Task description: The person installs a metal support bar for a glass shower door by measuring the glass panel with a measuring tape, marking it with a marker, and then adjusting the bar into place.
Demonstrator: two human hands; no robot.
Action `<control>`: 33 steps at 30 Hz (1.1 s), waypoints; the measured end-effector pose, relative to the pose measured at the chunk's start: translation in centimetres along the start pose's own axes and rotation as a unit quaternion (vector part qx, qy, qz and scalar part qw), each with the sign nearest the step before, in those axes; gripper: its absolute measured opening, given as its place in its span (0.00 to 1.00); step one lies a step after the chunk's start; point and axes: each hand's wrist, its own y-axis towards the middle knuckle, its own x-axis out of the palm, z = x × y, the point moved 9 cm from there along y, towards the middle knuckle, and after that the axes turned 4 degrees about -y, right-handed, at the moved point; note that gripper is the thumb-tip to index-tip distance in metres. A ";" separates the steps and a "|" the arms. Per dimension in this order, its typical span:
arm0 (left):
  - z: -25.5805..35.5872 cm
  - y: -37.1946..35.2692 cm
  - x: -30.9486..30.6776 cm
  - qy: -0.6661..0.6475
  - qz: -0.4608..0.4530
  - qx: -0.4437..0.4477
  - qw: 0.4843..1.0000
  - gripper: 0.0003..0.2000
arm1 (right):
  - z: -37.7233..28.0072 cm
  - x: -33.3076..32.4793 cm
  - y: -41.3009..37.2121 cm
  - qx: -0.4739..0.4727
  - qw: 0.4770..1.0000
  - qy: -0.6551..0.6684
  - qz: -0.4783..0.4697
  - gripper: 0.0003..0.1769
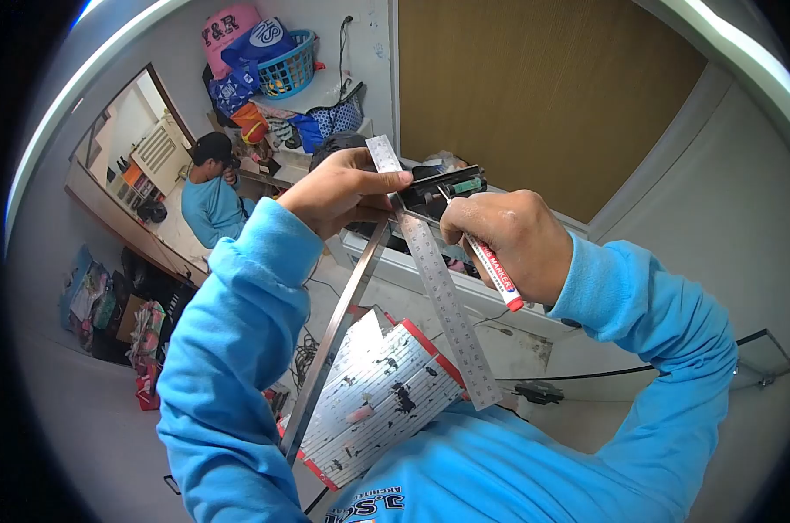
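Near the centre, my left hand (pixel 347 187) grips a metal ruler (pixel 447 305) at its upper part, thumb on a dark square tool head (pixel 425 192) that holds a green level vial (pixel 463 186). The ruler slants down to the right. My right hand (pixel 512 235) is closed around a white and red marker (pixel 492 272), its red end pointing down and its tip side up at the tool head. Below my left hand a long metal bar (pixel 334 340) runs down to the lower left, in front of a box.
A patterned box with red edges (pixel 377 392) lies below the hands. At the upper left are a blue basket (pixel 288 70), bags, and a mirror (pixel 142 166) reflecting a person in blue. A brown door panel (pixel 534 87) stands behind; cables lie on the floor.
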 end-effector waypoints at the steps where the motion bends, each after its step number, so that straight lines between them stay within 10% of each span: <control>1: -0.1 0.1 0.3 -0.008 -0.010 -0.003 1.000 0.23 | 0.1 0.0 0.0 -0.001 1.000 -0.001 0.003 0.11; 33: -2.4 1.0 0.1 -0.140 -0.018 -0.005 0.990 0.16 | 0.2 0.9 0.2 -0.022 1.000 -0.012 0.006 0.10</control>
